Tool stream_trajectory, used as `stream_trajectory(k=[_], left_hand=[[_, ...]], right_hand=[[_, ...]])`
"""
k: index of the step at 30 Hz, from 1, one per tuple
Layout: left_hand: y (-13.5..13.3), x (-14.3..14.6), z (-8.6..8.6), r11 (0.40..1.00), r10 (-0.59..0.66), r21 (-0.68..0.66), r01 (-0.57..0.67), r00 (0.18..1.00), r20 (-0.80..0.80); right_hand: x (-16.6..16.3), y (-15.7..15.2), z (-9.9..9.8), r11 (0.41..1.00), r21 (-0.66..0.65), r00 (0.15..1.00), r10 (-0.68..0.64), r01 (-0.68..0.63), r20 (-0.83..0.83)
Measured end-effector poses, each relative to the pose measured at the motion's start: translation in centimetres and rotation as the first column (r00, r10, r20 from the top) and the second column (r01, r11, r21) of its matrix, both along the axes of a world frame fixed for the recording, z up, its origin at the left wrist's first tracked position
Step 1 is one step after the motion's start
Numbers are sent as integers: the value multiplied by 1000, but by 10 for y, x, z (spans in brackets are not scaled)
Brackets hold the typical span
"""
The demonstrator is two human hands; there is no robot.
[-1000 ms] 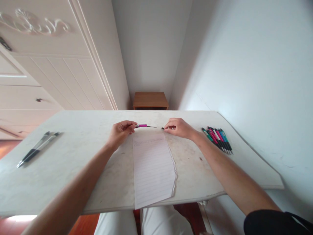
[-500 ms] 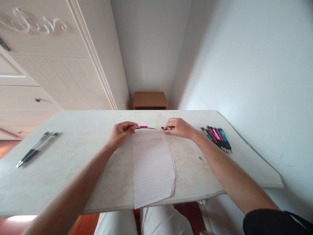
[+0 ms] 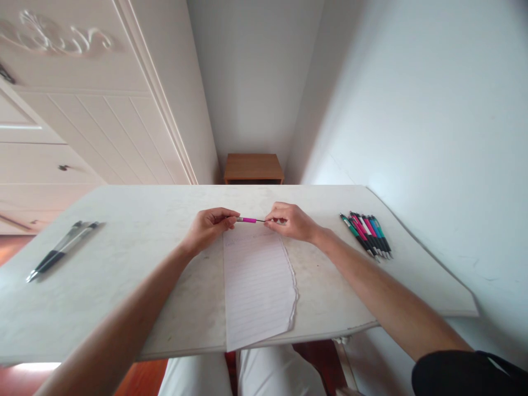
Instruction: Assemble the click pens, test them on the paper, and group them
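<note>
My left hand is closed in a pinch on a pink pen part with a thin dark refill sticking out to the right. My right hand is closed on a small dark pen piece, mostly hidden in the fingers, and its fingertips meet the refill's tip. Both hands hover over the top edge of a torn lined sheet of paper lying on the white table.
Several pens in pink, teal, blue and black lie in a row at the right of the table. Two dark grey pens lie at the left. A wooden stand sits beyond the table, a white cabinet to the left, a wall to the right.
My right hand has moved left toward the left hand, closing the gap between the dark piece and the refill tip. The left hand shifted slightly right.
</note>
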State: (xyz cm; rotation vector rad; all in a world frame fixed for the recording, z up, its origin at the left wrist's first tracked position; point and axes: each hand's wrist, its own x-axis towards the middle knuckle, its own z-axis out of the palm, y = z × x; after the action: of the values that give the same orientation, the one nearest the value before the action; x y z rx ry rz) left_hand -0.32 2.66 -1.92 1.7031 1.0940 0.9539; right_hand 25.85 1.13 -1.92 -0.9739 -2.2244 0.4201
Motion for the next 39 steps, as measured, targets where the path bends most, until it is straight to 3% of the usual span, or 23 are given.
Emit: stream_trajectory(k=[9, 15, 21, 30, 39], left_hand=[[2, -1, 2, 999, 37, 38, -38, 999, 17], [11, -6, -3, 987, 125, 103, -123, 992, -16], [20, -16, -9, 966, 200, 198, -166, 966, -165], [15, -16, -4, 918, 94, 395, 26, 956, -279], [14, -17, -4, 897, 82, 437, 57, 953, -293]], right_hand=[[20, 4, 15, 998, 2, 982, -65, 66, 176], [20, 4, 16, 996, -35, 937, -64, 81, 344], [17, 3, 14, 994, -32, 926, -82, 101, 369], [15, 3, 10, 996, -41, 939, -65, 84, 337], [14, 3, 10, 995, -54, 945, -58, 80, 322]])
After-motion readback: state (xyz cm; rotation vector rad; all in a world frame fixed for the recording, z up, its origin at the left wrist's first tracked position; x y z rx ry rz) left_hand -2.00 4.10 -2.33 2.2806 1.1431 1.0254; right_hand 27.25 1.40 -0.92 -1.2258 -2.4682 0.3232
